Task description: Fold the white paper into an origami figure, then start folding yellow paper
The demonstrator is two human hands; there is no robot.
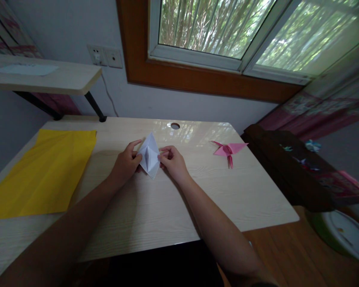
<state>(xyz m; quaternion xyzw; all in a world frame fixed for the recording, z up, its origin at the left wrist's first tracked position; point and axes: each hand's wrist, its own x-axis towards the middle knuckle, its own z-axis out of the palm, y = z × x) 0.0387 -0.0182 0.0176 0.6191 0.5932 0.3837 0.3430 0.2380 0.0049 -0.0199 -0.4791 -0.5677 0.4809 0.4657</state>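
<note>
A folded white sheet of paper (150, 156), shaped like a diamond with a raised crease down its middle, is held just above the table. My left hand (128, 160) pinches its left corner between thumb and fingers. On the opposite side, my right hand (172, 160) grips the right corner the same way. The fingers behind the paper are partly hidden. To the right on the table lies a pink folded-paper crane (229, 150), apart from both hands.
The pale wooden table (155, 215) has a round cable hole (175, 126) near its back edge. A large yellow sheet of paper (48, 171) lies at the left. Above the table's back left is a raised shelf (74, 73). A window (209, 32) is behind.
</note>
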